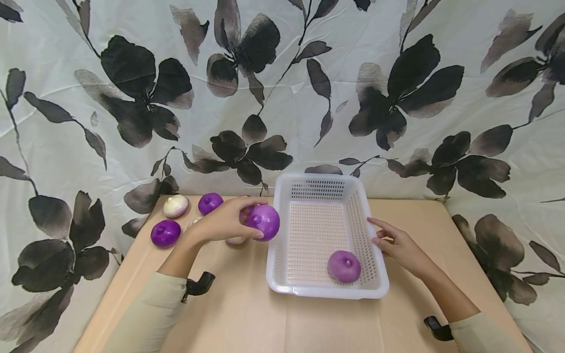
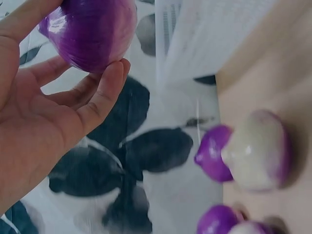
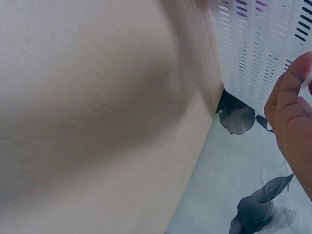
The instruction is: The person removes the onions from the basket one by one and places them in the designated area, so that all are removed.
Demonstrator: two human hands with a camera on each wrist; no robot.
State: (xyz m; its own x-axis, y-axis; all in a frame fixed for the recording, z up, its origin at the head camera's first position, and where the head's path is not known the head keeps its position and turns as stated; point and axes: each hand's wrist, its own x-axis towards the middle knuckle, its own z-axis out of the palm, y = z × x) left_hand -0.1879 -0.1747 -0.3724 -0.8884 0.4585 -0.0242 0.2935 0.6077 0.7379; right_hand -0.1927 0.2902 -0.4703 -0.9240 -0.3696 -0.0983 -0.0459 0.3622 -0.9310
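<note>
My left hand (image 1: 222,219) holds a shiny purple onion (image 1: 265,223) between thumb and fingers, raised at the left rim of a white plastic basket (image 1: 313,235). In the left wrist view the onion (image 2: 95,34) shows dark streaks and a paler side. Another purple onion (image 1: 344,266) lies inside the basket, near its front right corner. My right hand (image 1: 403,250) grips the basket's right rim; in the right wrist view its fingers (image 3: 290,90) curl at the edge of the slotted wall.
Left of the basket on the wooden table (image 1: 326,323) lie a white onion (image 1: 175,206), a purple onion (image 1: 166,233) and another purple one (image 1: 210,203). Pale onions (image 1: 237,240) are partly hidden by my left hand. A floral cloth (image 1: 309,122) hangs behind the table.
</note>
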